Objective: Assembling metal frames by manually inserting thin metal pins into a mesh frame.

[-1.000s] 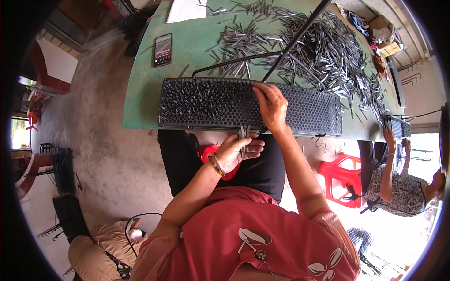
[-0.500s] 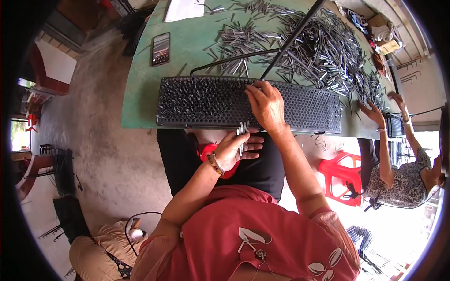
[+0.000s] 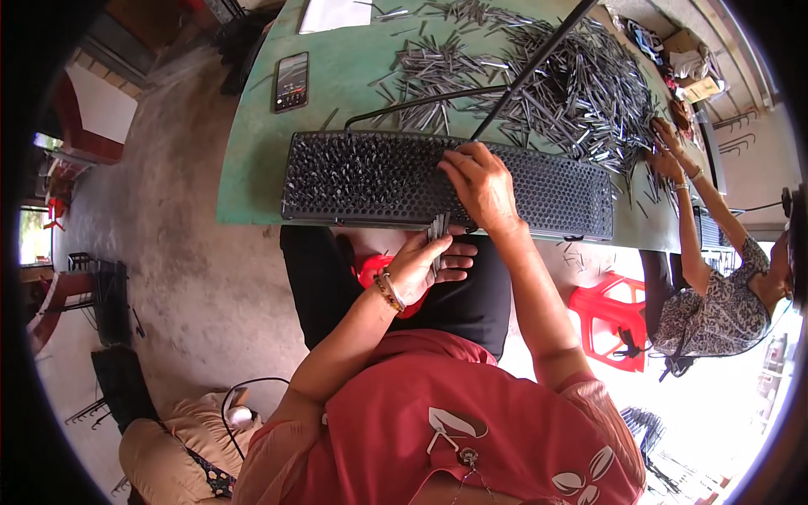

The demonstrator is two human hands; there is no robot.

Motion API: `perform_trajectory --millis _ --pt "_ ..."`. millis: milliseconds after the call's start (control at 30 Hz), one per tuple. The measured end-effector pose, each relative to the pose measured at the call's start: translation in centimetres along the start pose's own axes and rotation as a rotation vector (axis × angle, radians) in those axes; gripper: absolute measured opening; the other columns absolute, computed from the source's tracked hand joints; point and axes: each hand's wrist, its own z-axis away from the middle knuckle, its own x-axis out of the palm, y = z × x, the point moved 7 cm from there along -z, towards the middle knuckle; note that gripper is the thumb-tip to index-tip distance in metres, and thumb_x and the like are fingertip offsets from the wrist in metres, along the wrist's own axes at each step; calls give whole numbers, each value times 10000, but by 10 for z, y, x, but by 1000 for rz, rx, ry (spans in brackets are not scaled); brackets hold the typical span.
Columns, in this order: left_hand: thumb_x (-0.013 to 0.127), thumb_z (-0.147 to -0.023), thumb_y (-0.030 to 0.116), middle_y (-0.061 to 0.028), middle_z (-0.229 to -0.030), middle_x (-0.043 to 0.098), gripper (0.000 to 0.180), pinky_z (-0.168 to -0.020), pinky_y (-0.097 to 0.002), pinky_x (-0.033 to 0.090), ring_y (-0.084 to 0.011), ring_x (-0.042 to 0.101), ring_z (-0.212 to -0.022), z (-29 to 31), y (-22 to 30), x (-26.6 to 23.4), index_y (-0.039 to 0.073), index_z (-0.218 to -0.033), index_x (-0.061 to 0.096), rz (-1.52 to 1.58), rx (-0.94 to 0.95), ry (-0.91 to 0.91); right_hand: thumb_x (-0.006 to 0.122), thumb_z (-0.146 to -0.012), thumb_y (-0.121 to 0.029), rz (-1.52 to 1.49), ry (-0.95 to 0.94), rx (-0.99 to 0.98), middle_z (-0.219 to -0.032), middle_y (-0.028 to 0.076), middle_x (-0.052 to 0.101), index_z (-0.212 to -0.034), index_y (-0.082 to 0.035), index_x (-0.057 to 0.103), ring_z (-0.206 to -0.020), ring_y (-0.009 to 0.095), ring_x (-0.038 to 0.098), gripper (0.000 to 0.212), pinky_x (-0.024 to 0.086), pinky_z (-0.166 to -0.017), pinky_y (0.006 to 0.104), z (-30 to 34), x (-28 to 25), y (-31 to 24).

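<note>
Where strips crowd its left end, the perforated tray bristles.

Glossy metal-looking strips, smooth plastic stool, matt cloth shirt

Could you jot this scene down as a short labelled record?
Left hand: holds a small bundle of strips
Right hand: over the middle of the perforated black rack; grip unclear
Rack: dark pieces crowd its left; holes at right look open
Table: green, bearing a heap of strips and a phone
Nearby: co-worker's hands at the heap's right edge
</note>
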Motion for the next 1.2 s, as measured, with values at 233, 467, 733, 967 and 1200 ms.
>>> perform_trajectory --millis 233,467,733,967,1200 --pt "432 -965 212 -168 -1072 606 310 -713 -332 545 -214 634 -886 3 12 8 33 -1216 463 -12 92 -14 691 -814 -213 -605 -442 460 -749 89 633 -854 28 667 -684 122 597 246 460 -576 256 27 12 9" --pt "437 -963 219 -165 -1090 600 286 -705 -335 546 -209 627 -900 3 16 8 25 -1171 474 -21 165 -6 686 -812 -178 -784 -521 589 -705 76 653 -892 23 683 -664 100 588 216 476 -590 253 40 15 6" --pt "421 -970 280 -142 -1093 598 364 -749 -370 546 -214 616 -937 4 16 3 44 -1244 455 -26 128 48 699 -814 -180 -849 -387 700 -770 72 672 -904 38 675 -703 90 593 237 480 -622 238 36 12 22" --pt "417 -971 281 -145 -1078 607 383 -751 -365 539 -208 620 -905 1 7 1 25 -1254 449 -65 80 51 691 -819 -159 -646 22 560 -784 64 679 -934 9 672 -701 76 598 205 483 -652 229 8 7 35" --pt "419 -970 276 -150 -1068 610 363 -740 -362 542 -206 624 -888 2 6 -5 21 -1220 478 -55 86 77 687 -813 -131 -470 -52 430 -839 66 684 -948 -11 677 -748 96 614 181 480 -680 233 3 10 25"
